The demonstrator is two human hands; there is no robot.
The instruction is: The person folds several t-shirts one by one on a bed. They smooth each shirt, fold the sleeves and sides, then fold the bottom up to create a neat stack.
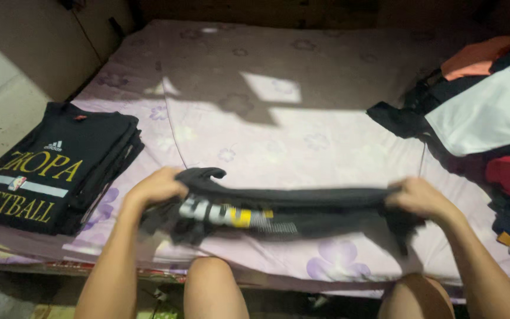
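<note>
Two hands hold one dark shirt (284,207) stretched sideways just above the near edge of the bed (302,106): the left hand (156,188) has its grip closed on the bunched end at the left, the right hand (421,198) has its grip closed on the end at the right. The shirt hangs folded lengthwise between them, a white and yellow print showing on its lower fold, and its loose corners droop toward the flowered lilac sheet. Beyond the shirt, the middle of the bed lies open all the way to the far edge, with a patch of light on it. At the left, near the bed's side edge and the wall, sits a stack of folded black shirts (60,165), just beside the left hand but apart from it. At the right, a loose pile of clothes (491,112) in white, orange, red and black crowds the bed's right edge, near the right hand. Both bare knees show below the near edge.
</note>
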